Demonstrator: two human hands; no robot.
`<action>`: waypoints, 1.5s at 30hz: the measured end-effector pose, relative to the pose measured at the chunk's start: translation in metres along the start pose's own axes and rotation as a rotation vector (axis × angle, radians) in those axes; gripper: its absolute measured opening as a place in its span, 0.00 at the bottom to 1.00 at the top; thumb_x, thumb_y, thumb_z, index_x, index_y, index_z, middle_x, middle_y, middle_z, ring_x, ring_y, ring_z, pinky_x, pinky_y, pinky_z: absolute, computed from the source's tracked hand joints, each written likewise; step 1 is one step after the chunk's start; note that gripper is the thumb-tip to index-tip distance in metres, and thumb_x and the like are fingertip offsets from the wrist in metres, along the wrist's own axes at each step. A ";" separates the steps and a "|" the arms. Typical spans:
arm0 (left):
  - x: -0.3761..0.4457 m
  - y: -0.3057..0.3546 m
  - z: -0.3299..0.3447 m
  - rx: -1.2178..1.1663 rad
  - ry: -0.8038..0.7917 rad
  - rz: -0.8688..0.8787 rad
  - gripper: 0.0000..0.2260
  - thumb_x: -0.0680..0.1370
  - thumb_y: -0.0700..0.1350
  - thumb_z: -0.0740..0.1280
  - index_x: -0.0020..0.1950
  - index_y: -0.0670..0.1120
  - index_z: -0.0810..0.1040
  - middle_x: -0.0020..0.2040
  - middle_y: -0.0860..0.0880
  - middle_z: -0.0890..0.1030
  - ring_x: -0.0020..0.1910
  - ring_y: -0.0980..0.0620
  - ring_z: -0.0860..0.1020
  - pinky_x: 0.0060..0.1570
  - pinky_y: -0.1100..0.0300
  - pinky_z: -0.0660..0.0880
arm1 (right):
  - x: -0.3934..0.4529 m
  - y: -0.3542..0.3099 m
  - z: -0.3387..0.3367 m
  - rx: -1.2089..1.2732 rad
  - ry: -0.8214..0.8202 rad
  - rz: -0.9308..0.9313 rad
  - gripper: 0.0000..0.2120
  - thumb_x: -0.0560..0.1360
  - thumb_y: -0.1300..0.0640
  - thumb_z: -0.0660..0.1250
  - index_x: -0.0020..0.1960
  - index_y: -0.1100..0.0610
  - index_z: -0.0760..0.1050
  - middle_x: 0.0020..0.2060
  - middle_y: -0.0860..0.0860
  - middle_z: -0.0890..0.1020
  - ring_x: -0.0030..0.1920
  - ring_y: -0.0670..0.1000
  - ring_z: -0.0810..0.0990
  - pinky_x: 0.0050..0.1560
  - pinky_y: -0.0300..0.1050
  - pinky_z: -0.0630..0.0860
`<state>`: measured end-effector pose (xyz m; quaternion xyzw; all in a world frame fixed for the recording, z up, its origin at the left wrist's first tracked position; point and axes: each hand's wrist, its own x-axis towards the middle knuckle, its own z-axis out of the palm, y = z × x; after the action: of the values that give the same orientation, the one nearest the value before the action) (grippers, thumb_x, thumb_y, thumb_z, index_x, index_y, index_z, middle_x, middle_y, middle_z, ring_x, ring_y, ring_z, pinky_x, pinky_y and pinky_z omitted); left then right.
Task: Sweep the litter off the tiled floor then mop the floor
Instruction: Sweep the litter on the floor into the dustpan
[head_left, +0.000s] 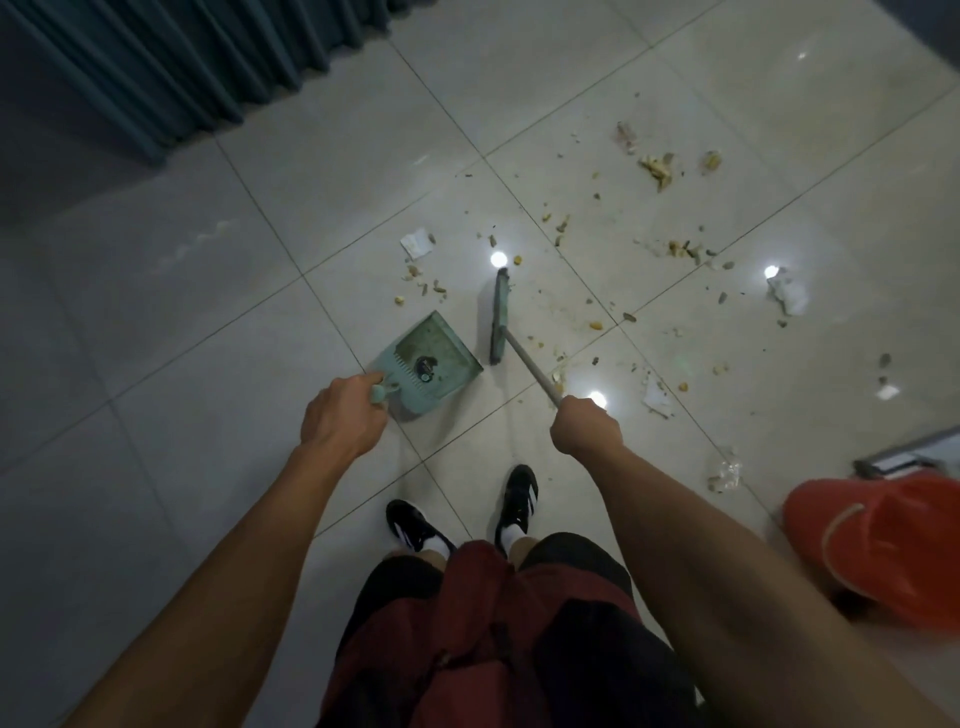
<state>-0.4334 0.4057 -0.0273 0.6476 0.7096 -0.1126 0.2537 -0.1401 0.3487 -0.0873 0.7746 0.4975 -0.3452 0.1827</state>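
Head view looks down on a glossy pale tiled floor. Left hand curls its fingers round the upright handle of a pale green plastic dustpan resting on the tiles. Right hand grips the thin wooden stick of a green-headed broom just beside the pan. Scattered crumbs and paper scraps lie beyond and to the right. An orange bucket stands near the right edge.
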 end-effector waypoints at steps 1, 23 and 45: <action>0.001 -0.002 -0.003 -0.003 0.006 0.000 0.19 0.77 0.46 0.66 0.68 0.55 0.78 0.57 0.43 0.83 0.51 0.39 0.81 0.51 0.52 0.79 | 0.000 -0.004 -0.003 0.011 -0.003 -0.005 0.15 0.80 0.61 0.58 0.64 0.58 0.75 0.53 0.54 0.80 0.50 0.54 0.81 0.48 0.48 0.77; 0.108 -0.234 -0.118 -0.304 0.033 -0.248 0.12 0.76 0.44 0.63 0.55 0.54 0.82 0.50 0.43 0.84 0.45 0.40 0.81 0.42 0.55 0.77 | 0.079 -0.320 -0.051 0.168 -0.054 -0.108 0.15 0.80 0.54 0.59 0.63 0.58 0.76 0.47 0.56 0.80 0.37 0.56 0.81 0.29 0.46 0.80; 0.204 -0.239 -0.154 -0.180 -0.004 -0.282 0.14 0.77 0.45 0.66 0.60 0.55 0.82 0.52 0.44 0.84 0.49 0.38 0.82 0.48 0.52 0.80 | 0.183 -0.398 -0.071 -0.189 -0.124 -0.266 0.20 0.79 0.59 0.58 0.71 0.54 0.70 0.46 0.52 0.75 0.46 0.55 0.81 0.48 0.52 0.83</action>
<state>-0.7060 0.6248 -0.0403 0.5161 0.8001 -0.0843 0.2940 -0.4236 0.6853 -0.1450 0.6586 0.6135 -0.3651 0.2379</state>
